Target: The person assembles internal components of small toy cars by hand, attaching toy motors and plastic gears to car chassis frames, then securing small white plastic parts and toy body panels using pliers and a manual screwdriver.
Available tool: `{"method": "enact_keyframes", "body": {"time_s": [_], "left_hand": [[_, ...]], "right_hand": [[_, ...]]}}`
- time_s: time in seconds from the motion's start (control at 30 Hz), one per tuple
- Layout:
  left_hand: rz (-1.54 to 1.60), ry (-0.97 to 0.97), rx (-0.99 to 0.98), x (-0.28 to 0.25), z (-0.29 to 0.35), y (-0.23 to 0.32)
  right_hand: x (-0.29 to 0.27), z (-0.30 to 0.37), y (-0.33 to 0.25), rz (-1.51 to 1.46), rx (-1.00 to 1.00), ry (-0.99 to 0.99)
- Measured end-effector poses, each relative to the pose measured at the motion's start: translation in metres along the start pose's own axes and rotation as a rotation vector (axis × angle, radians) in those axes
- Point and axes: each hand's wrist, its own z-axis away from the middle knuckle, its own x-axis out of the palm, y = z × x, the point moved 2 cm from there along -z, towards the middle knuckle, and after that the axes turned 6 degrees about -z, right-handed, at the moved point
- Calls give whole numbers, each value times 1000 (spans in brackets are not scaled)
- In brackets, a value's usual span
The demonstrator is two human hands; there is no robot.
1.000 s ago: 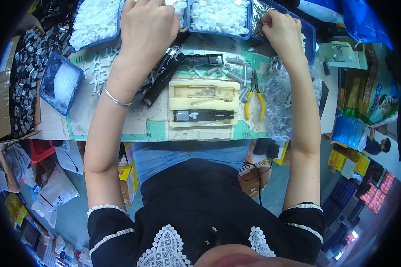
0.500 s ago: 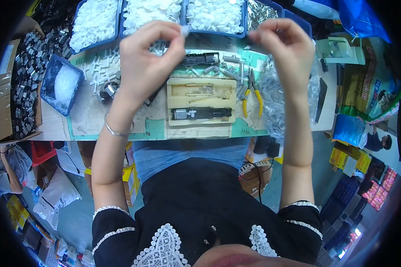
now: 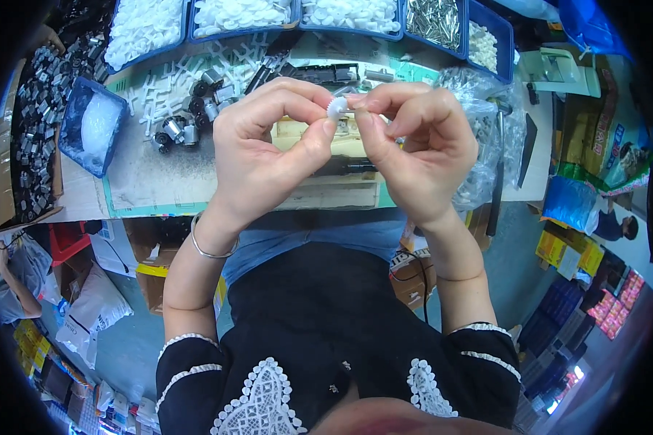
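Note:
My left hand (image 3: pixel 272 141) pinches a small white toothed gear (image 3: pixel 337 108) between thumb and forefinger. My right hand (image 3: pixel 422 138) is closed right beside it, its fingertips pinching a thin metal pin (image 3: pixel 350 110) whose end meets the gear; most of the pin is hidden by the fingers. Both hands are raised over a cream fixture block (image 3: pixel 290 133), which they partly cover. A dark part (image 3: pixel 355 165) lies in the fixture. Behind the hands rests a black housing (image 3: pixel 330 74).
Blue bins of white gears (image 3: pixel 243 16), metal pins (image 3: pixel 434 27) and small cream parts (image 3: pixel 482 49) line the back. Small motors (image 3: pixel 178 132) and white cross-shaped pieces (image 3: pixel 156 98) lie left. A blue tray (image 3: pixel 76 141) stands further left, clear plastic bags (image 3: pixel 479 101) right.
Both hands have come back from the bins and met in front of me. The right hand has left the pin bin with a pin; the left still holds the gear.

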Motion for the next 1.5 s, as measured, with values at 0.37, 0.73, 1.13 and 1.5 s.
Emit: {"method": "enact_keyframes", "body": {"time_s": [0.37,0.73,1.13,1.5], "left_hand": [[427,11,-201,5,21,-13],[259,-284,-537,-8,53,-3],[-672,-325,-84,-5,86,-9],[-1219,-408,106,32,116,-12]], "right_hand": [[-2,13,-3,442,-81,-138],[-13,39,-9,445,64,-564],[-12,60,32,794,-65,-522],[-11,54,22,838,-10,-611]]}}
